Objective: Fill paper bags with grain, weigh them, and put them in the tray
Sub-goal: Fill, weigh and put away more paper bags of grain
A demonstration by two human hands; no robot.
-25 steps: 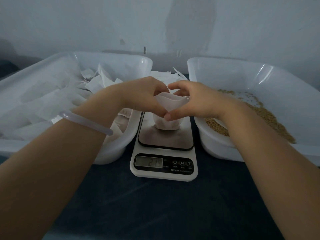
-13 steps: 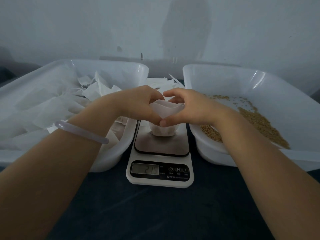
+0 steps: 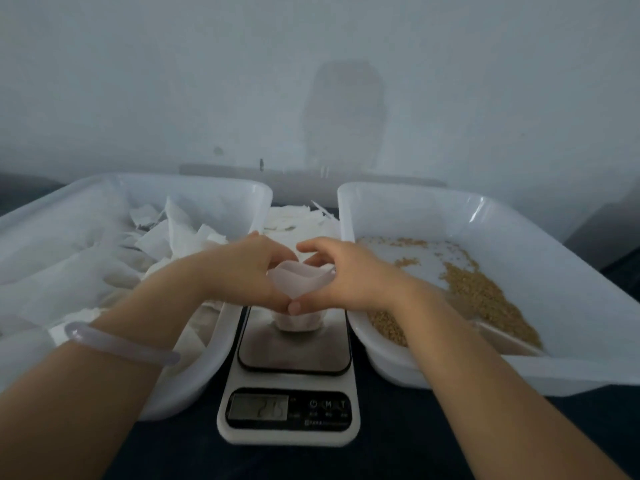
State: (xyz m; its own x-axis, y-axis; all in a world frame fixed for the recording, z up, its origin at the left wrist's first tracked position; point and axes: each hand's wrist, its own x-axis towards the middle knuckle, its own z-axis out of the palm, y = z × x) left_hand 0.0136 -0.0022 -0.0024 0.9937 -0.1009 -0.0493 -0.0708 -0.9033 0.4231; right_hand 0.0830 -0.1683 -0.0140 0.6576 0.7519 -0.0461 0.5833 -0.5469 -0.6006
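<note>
The paper bag (image 3: pixel 299 282) is stood on the scale (image 3: pixel 292 344), its mouth pinched by the left hand (image 3: pixel 249 268) and right hand (image 3: pixel 349 275); the pinch should be eased so the weight is read true

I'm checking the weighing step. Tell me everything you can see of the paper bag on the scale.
The paper bag is small, white and thin, slightly translucent. It stands upright on the metal platform of the scale, bottom bulging. Its mouth is open; the left hand and right hand pinch its rim from opposite sides. Its contents are hidden.
</note>
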